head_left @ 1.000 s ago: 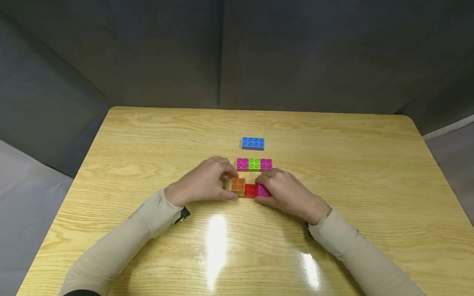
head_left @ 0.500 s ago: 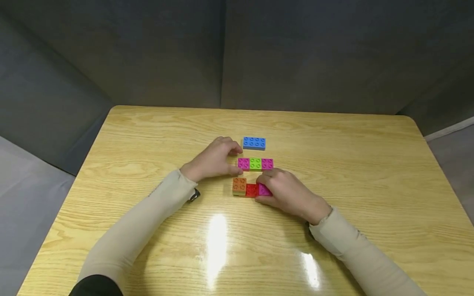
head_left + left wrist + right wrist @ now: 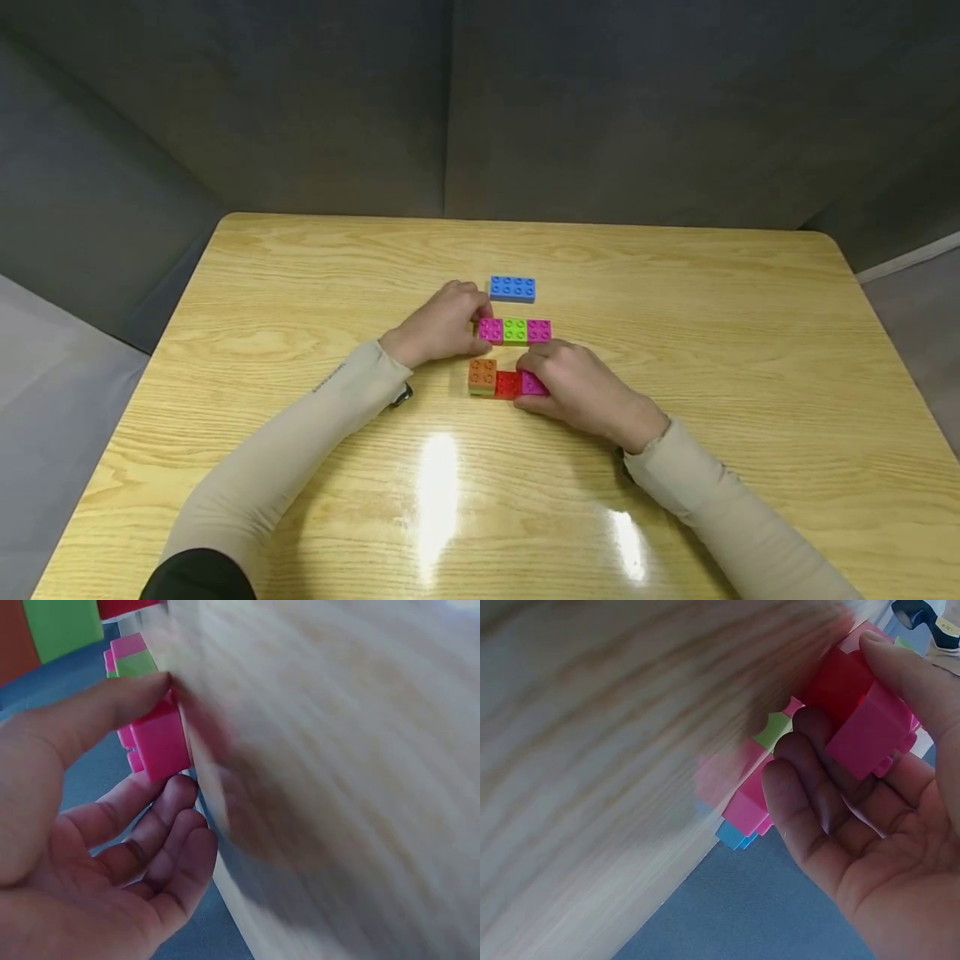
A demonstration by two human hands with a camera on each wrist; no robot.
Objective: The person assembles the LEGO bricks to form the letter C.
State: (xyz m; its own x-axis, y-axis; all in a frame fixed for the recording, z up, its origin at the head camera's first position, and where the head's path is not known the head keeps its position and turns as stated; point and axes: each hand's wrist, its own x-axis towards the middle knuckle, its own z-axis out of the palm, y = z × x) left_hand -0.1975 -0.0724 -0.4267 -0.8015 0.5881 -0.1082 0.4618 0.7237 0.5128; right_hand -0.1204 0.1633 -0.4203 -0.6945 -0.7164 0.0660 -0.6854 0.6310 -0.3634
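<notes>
My left hand (image 3: 442,325) pinches the left pink brick (image 3: 490,331) of the middle row between thumb and fingers, as the left wrist view (image 3: 164,746) shows from the side. In that row a green brick (image 3: 515,331) sits between this brick and a second pink brick (image 3: 538,331). In the nearer row, my right hand (image 3: 581,387) grips a pink brick (image 3: 533,383), its thumb on the near side. A red brick (image 3: 507,384) adjoins it, and an orange brick (image 3: 482,372) stands higher at the left end over a green layer. My right fingers partly hide the pink brick.
A blue brick (image 3: 513,288) with two rows of studs lies beyond the middle row, near my left fingertips. Everything rests on a wooden table (image 3: 675,317) with a grey partition (image 3: 600,108) behind its far edge.
My left hand has left the orange brick, moved away from me to the middle row and closed on its left pink brick. My right hand stays on its pink brick.
</notes>
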